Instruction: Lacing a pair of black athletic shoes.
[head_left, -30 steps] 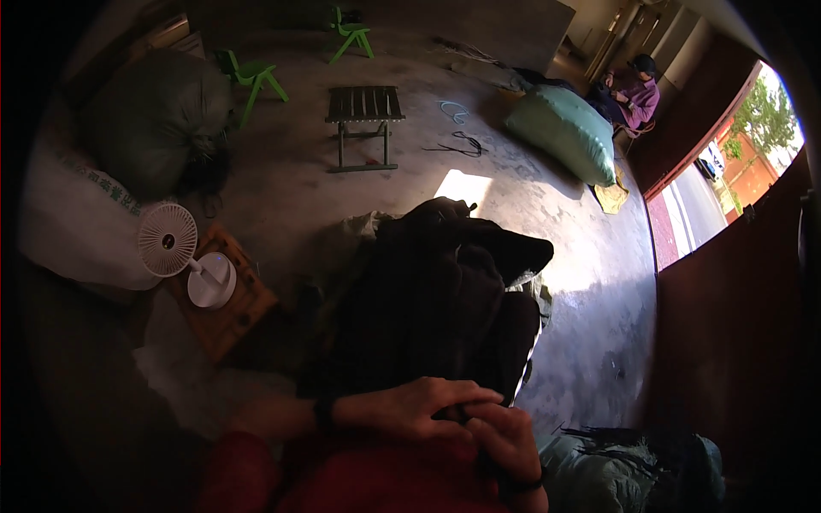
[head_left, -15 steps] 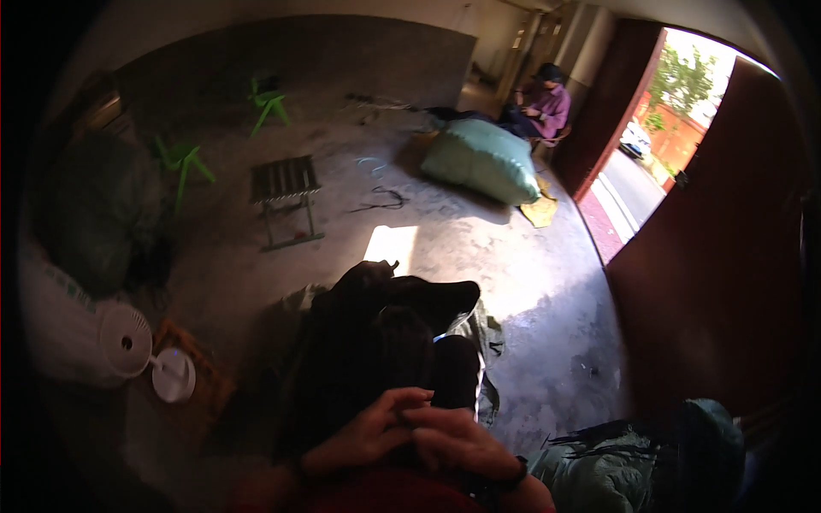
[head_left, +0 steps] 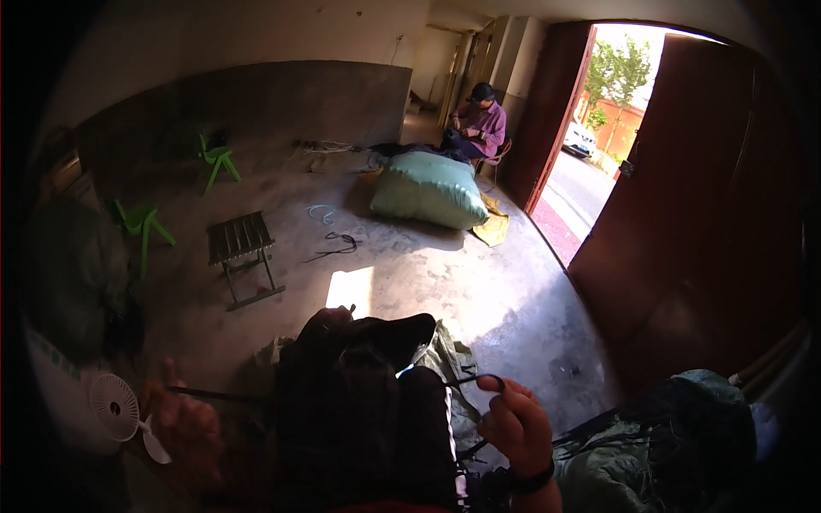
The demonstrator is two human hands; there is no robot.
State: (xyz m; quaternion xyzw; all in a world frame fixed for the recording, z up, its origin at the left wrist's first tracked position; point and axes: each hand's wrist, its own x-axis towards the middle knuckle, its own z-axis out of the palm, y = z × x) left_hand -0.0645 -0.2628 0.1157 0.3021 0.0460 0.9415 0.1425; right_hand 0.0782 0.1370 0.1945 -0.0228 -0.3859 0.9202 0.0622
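A black garment or piece of cloth (head_left: 342, 402) lies bunched over my lap, its details lost in shadow. To the right of it, my right hand (head_left: 517, 427) is closed, with a thin black cord (head_left: 466, 379) pinched at the fingers and looping over them. My left hand (head_left: 184, 427), dim and blurred, is out on the left beside the small white fan (head_left: 115, 408). A dark length of cord (head_left: 214, 393) runs taut from its fingers toward the cloth. Whether both lengths are one piece is hidden against the black cloth.
A stuffed pale-green sack (head_left: 428, 190) lies on the floor ahead, a seated person (head_left: 481, 128) behind it. A folding stool (head_left: 242, 239) and two green chairs (head_left: 144, 224) stand left. Green sacking (head_left: 616, 462) is heaped at right, near the dark-red door (head_left: 684, 205).
My hands were together over my lap; they have moved far apart, left and right, with black cord now showing at each. The view has shifted, so the room sits lower and further left.
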